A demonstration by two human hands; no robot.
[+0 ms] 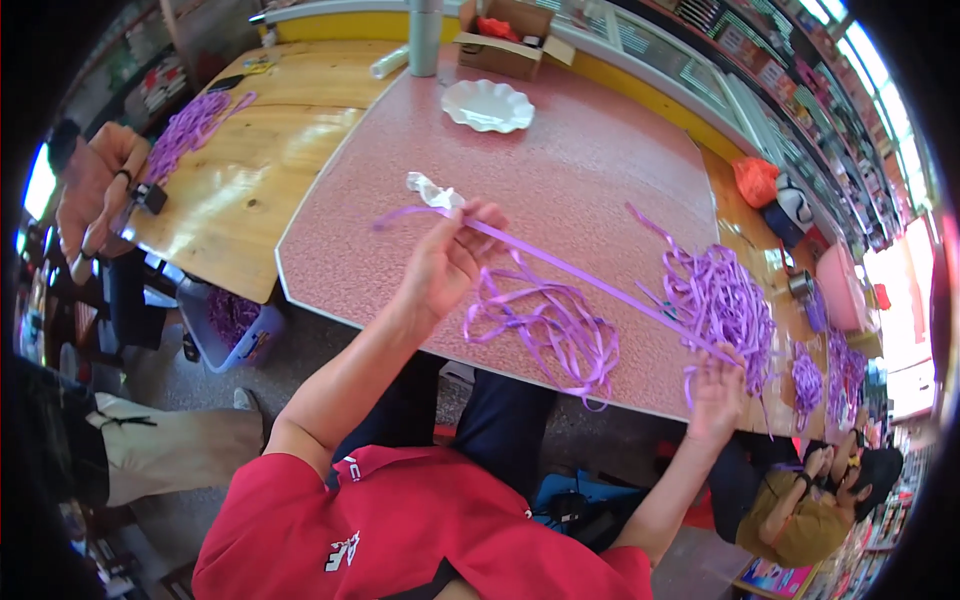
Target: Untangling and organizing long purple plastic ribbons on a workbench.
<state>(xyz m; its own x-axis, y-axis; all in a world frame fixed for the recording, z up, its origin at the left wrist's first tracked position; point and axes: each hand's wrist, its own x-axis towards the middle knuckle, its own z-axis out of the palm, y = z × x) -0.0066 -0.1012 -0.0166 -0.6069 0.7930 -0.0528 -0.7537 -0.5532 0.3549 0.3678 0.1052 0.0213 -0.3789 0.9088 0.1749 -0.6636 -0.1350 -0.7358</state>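
Note:
A purple ribbon (590,278) is stretched between my two hands, slanting down to the right above the pink table. My left hand (452,255) pinches it near its left part, and a short tail hangs past the fingers. At the right, my right hand (717,392) grips the same ribbon with closed fingers. Loose loops of purple ribbon (560,335) lie between the hands and droop over the near table edge. Beyond my right hand sits a larger tangled heap of ribbon (715,295). A crumpled white tissue (430,188) lies just past my left hand.
On the pink table (350,220) stand a scalloped white plate (488,106), a grey-green cylinder (424,45) and a cardboard box (505,45). Another person (100,190) works at the wooden table (290,110) on the left; a second person (800,505) sits at the right. A ribbon-filled tub (245,345) stands below.

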